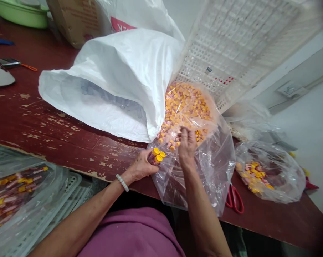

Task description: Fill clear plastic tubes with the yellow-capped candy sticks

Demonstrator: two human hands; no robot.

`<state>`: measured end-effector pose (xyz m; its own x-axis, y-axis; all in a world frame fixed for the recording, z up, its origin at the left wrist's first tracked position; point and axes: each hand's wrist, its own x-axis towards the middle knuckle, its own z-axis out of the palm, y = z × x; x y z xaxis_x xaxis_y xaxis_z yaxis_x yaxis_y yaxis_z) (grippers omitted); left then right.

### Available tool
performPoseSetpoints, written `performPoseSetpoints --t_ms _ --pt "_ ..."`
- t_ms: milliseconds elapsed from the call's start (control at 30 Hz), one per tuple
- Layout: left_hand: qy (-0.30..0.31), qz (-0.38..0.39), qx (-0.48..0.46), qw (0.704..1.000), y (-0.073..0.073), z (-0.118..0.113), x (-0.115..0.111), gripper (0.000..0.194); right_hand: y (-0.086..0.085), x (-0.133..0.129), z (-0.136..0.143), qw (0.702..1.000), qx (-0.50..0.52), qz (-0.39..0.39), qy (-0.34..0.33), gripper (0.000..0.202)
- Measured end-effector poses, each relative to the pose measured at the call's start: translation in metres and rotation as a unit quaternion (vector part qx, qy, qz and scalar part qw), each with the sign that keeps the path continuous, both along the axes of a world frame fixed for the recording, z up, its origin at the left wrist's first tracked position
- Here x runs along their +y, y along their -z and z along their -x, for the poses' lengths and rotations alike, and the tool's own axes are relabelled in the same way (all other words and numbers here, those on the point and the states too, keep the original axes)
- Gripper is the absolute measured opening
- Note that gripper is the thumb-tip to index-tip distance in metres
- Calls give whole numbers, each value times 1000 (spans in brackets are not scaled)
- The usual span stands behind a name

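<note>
My left hand (143,166) is closed around three small dark tubes with yellow caps (157,157), their caps facing up. A clear plastic bag (174,182) spreads over the table edge beside it. Inside the bag lies a heap of small yellow-capped pieces with pink printed sides (186,103). My right hand (187,144) is at the bag's mouth, over the near side of the heap. Its fingers are bent close together and slightly blurred; what is between them is hidden.
A large white sack (129,71) lies mouth-open on the red table (57,132). Behind the bag leans a white plastic crate (231,50). Red scissors (235,200) and another clear bag (281,171) lie to the right. At lower left, a crate (51,217) holds bagged yellow-capped tubes (14,189).
</note>
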<state>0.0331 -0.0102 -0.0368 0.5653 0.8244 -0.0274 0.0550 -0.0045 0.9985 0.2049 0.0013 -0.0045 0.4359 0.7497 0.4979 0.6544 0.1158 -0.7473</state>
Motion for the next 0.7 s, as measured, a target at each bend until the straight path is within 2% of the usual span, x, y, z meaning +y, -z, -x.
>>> performPoseSetpoints --t_ms 33,67,167,267,333,400,467,533,600,667,700 --pt "4 28 -11 1000 0 1 1 25 3 -1 -18 998 -26 18 48 32" --pt "5 51 -22 998 -1 2 1 27 6 -2 -33 993 -85 55 66 31" --pt "-13 77 -52 996 -3 3 3 29 20 -7 -59 967 -205 148 8 22" --pt "-25 75 -69 994 -3 4 4 29 33 -8 -58 954 -234 171 -72 23" --pt "-24 62 -78 995 0 3 5 28 39 -7 -55 950 -237 179 -98 23" --pt "-29 43 -80 995 4 3 5 26 39 -6 -57 953 -226 181 -92 22" --pt "-37 26 -79 996 6 1 4 25 33 -8 -59 960 -210 173 -60 22" --pt "-32 19 -76 996 7 0 3 25 20 -17 -54 982 -110 148 -27 23" --pt "-18 20 -70 997 5 -1 2 25 3 -30 -39 988 85 116 -52 25" --pt "-14 9 -49 999 3 -1 1 24 -15 -46 -12 945 279 97 -137 24" --pt "-17 -5 -35 999 2 0 1 23 -22 -53 3 921 331 101 -178 23"
